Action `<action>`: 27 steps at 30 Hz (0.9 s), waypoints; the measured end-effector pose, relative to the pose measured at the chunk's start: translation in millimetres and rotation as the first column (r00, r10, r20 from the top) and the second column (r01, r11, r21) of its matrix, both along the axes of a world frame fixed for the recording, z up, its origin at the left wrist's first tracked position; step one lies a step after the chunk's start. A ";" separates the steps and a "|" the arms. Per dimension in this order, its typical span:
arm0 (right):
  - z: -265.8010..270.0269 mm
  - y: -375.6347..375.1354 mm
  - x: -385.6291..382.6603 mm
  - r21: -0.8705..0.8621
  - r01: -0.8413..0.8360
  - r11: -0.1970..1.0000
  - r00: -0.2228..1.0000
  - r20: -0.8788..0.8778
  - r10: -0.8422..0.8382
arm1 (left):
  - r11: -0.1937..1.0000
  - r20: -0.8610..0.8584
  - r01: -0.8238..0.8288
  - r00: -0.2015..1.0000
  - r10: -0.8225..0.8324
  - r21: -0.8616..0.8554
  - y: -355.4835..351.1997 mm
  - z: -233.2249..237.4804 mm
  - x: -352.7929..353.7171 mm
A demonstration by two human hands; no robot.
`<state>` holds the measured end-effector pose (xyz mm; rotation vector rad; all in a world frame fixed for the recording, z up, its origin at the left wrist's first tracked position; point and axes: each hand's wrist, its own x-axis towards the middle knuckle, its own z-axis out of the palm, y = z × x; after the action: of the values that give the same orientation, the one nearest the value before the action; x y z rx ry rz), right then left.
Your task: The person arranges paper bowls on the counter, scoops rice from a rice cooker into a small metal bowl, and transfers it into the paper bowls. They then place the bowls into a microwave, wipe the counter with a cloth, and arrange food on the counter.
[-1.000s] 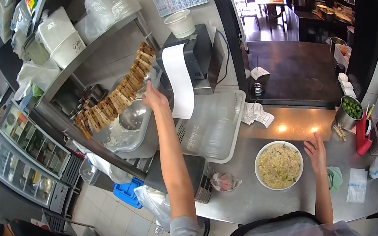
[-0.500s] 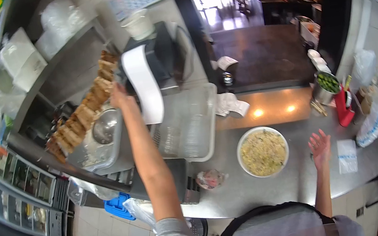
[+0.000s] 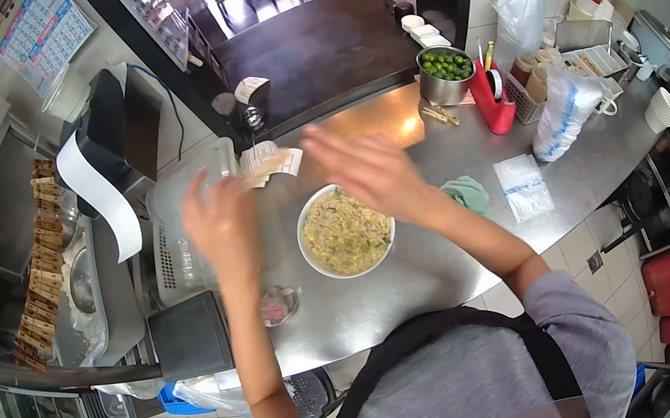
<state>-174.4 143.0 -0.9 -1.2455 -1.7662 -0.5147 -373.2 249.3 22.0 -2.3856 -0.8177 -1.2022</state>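
My left hand (image 3: 223, 228) is raised left of the bowl, its fingers pinching a thin tan strip (image 3: 268, 167) smeared by motion. What kind of thing the strip is, I cannot make out. My right hand (image 3: 373, 174) hovers over the far right rim of the white bowl (image 3: 306, 254), fingers stretched out and blurred, holding nothing I can see. Fried rice (image 3: 344, 238) with green bits fills the bowl, which stands on the steel counter. Beside my left forearm lies a small clear plastic bag (image 3: 280, 305) with something reddish inside.
A row of brown paper-like packets (image 3: 38, 289) lines the left shelf. Receipts (image 3: 281, 161) and a plastic basket (image 3: 178, 226) lie behind my left hand. At right are a pot of green limes (image 3: 446, 77), a red holder (image 3: 493, 103), a green cloth (image 3: 467, 196) and plastic bags (image 3: 524, 186).
My left hand has come back from the row of brown packets on the shelf, with a tan strip in it. My right hand has moved left over the bowl. The view has turned right.
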 end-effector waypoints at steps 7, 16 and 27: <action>-59.3 66.3 18.8 -0.075 -0.153 0.985 0.959 -0.251 0.130 | 0.990 -0.036 0.063 0.997 -0.068 -0.126 -15.4 -22.0 46.1; -178.4 102.5 59.9 -0.456 -0.318 0.831 0.832 -0.554 0.015 | 0.994 0.298 -0.049 0.951 0.076 -0.097 28.9 28.8 -47.9; -123.2 160.6 41.3 -0.195 -0.151 0.969 0.986 -0.104 0.133 | 0.810 0.625 0.126 0.707 0.332 -0.573 230.9 49.7 -188.7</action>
<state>-133.1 303.6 -124.1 -1.2473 -1.8491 -0.1964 -561.9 480.2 71.7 -2.1822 -1.7731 -2.1161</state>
